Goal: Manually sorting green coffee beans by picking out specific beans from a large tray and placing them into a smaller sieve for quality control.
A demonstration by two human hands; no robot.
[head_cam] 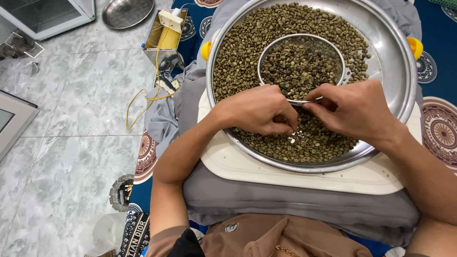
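Grey cushion [295,200] on marble floor [81,109]

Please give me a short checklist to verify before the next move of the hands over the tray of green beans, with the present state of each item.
1. Both hands over the beans: ok; left hand and right hand rest on the green beans.
2. Round sieve sits inside the metal tray: ok, with beans in it.
3. Tray rests on the white board: ok.
4. Board lies on the grey cushion: ok.
5. Beans pinched between fingers: cannot tell, fingertips curl inward.
6. Beans spilled outside the tray: ok, none visible.
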